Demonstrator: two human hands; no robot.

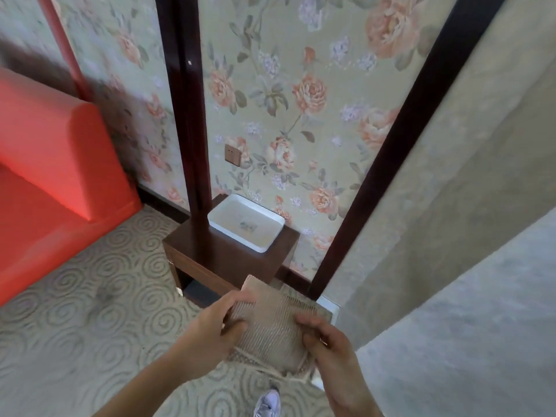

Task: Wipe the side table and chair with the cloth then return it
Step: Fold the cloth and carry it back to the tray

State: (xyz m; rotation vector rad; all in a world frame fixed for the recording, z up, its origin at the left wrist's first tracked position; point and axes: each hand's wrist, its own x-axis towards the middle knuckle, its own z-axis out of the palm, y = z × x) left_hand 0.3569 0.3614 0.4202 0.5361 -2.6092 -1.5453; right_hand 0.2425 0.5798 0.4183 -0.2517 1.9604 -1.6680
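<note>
Filling the left side of the view was a red upholstered chair [45, 164], its arm block standing on a carpet [90, 326] patterned with pale swirls. Just right of it, against the floral wallpaper [270, 100], stood a low dark wooden bench [222, 260], the side table of the room, with a dark upright post [183, 100] rising from its back left corner. A white rectangular tray [245, 225] lay on the bench top, turned at an angle, a faint printed motif on its floor. A small bronze wall socket [232, 154] sat on the wallpaper above the tray.

Nearer the camera, the left hand [210, 329] reached in from the lower left, its fingers [237, 297] curled over the left edge of a beige ribbed cloth [272, 323], the thumb pressed against the face of it. The cloth was held in the air in front of the bench, clear of its top, spread roughly flat with one corner pointing up toward the bench. The right hand [334, 353] gripped the cloth's right edge, its fingers [310, 322] pinched on the fabric. Below the cloth a grey-white shoe [268, 403] showed on the carpet. To the right, another dark post [391, 164] slanted up, and a pale textured curtain [466, 206] filled the rest.
</note>
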